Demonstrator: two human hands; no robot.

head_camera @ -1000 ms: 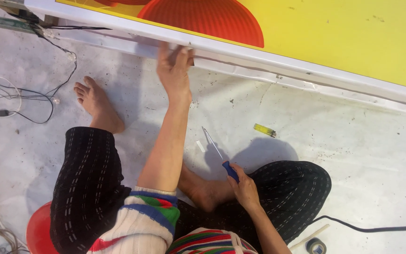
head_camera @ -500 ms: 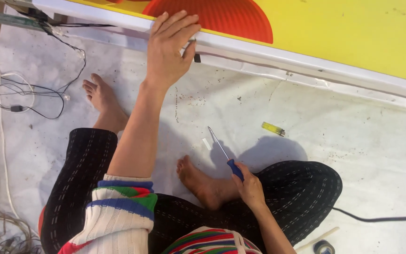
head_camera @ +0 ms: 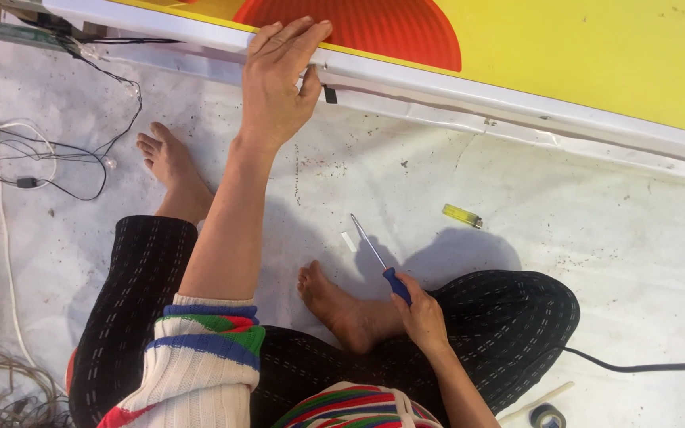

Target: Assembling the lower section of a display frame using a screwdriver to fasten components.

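White sheeting (head_camera: 517, 198), speckled with dirt, is spread over the floor, and the person is seated on it with one bare foot (head_camera: 166, 162) stretched out and the other (head_camera: 342, 305) tucked in. The left hand (head_camera: 275, 87) is laid flat on the white frame (head_camera: 453, 87) of a large yellow panel (head_camera: 596, 47) with a red ribbed half-disc (head_camera: 358, 24); its fingers are spread over the edge, open, with nothing clasped in them. A small black clip (head_camera: 330, 94) is seen on the frame, just beside the thumb. The right hand (head_camera: 422, 317) rests against the knee, and its grip is closed around the blue handle of a screwdriver (head_camera: 380, 261) — the thin shaft points up and to the left, its tip near a small white strip (head_camera: 348, 242) lying on the sheeting. A yellow lighter (head_camera: 462, 215) lies well apart to the right. Tangled wires (head_camera: 49, 150) are gathered at the left edge, a black cable (head_camera: 644, 366) runs off to the right, and a roll of tape (head_camera: 547, 415) is partly seen at the bottom — beside a pale stick.
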